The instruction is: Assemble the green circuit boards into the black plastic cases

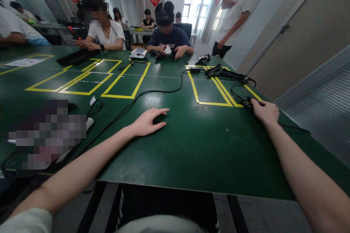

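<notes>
My left hand (149, 122) is low over the green table (175, 153), thumb and fingers apart, holding nothing. Whether it touches the tabletop I cannot tell. At the table's right edge, my right hand (265, 112) has its fingers closed on a small black corded piece (247, 102), partly hidden by the fingers. A cord loops from near this piece towards a long black device (226, 74) lying farther back. A black cable (147, 91) crosses the table on the far side of my left hand.
Yellow tape rectangles (133, 96) mark the tabletop. A blurred-out item (51, 134) lies at the left, near a short cord (96, 107). Across the table, one seated person (169, 38) handles a white object; another (105, 36) sits left. A person (237, 11) stands at right.
</notes>
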A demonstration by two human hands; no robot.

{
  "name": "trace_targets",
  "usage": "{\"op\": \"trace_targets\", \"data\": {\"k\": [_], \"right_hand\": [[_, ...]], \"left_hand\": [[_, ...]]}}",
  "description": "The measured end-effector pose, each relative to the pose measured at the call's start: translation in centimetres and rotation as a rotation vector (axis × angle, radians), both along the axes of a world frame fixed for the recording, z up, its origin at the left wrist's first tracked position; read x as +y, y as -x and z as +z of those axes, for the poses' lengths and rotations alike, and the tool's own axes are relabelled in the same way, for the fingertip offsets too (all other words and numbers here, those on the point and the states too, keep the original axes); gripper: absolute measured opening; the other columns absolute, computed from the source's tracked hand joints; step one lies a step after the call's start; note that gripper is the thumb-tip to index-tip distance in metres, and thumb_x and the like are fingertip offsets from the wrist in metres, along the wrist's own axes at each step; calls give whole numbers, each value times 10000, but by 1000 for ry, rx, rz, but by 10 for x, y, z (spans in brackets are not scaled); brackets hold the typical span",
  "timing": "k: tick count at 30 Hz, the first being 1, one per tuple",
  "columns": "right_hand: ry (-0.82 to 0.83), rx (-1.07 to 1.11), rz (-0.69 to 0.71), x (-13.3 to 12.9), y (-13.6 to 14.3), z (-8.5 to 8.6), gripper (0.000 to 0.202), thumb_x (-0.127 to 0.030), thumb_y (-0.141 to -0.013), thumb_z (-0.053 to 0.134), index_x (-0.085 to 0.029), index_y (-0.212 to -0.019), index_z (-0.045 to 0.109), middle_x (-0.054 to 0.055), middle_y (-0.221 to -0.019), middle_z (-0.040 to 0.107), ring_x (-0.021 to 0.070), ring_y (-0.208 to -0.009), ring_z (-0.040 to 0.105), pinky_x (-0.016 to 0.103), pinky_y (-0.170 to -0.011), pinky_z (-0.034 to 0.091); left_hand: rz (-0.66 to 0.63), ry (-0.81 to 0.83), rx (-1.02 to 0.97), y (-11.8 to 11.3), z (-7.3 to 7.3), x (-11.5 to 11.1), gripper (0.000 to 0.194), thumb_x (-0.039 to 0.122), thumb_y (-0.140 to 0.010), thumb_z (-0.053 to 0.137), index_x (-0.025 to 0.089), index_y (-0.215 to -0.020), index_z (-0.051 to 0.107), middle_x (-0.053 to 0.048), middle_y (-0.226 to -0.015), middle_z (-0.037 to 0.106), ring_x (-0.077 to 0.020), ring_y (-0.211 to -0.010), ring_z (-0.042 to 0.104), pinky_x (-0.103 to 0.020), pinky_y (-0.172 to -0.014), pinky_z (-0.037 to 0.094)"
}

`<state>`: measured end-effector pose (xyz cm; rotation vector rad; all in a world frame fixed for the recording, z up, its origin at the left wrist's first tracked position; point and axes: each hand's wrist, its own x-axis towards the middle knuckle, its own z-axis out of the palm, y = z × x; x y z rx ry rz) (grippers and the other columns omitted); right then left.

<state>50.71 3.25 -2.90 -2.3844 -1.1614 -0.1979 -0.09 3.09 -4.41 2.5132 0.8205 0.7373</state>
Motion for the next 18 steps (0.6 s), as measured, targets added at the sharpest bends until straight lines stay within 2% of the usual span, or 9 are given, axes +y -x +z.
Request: {"op": "trace_targets", "data": {"k": [3,7,12,18], "right_hand": [[-21,151,-114,-2,4,6,449,-394,-1015,487,-57,-1182,733,111,-630,662,301,-779,670,370,-763,498],[-84,287,-190,-5,9,11,476,-362,-1007,541,2,-1300,630,141,-735,694,250,-645,651,342,-688,500],[-104,377,-188,-6,10,12,372,-305,-998,556,-32,-1224,672,174,-830,716,188,-533,599,307,-610,477],[-76,353,-138,-6,6,8,353,-217,-978,505,-67,-1276,621,152,-950,728,135,-463,542,300,-619,489]], "left_hand": [[-2,11,-8,1,-1,1,545,355,-997,629,247,-1516,504,-97,-1304,713,-266,-1198,650,-462,-1080,481],[10,13,-10,1,-2,1,553,351,-994,634,262,-1523,498,-92,-1306,714,-265,-1189,653,-464,-1076,481],[10,1,-1,1,-2,0,566,360,-997,636,275,-1536,488,-87,-1306,719,-264,-1189,657,-468,-1080,490],[9,-17,-15,1,-3,1,537,373,-1000,628,248,-1511,518,-113,-1433,658,-276,-1283,634,-482,-1121,487]]}}
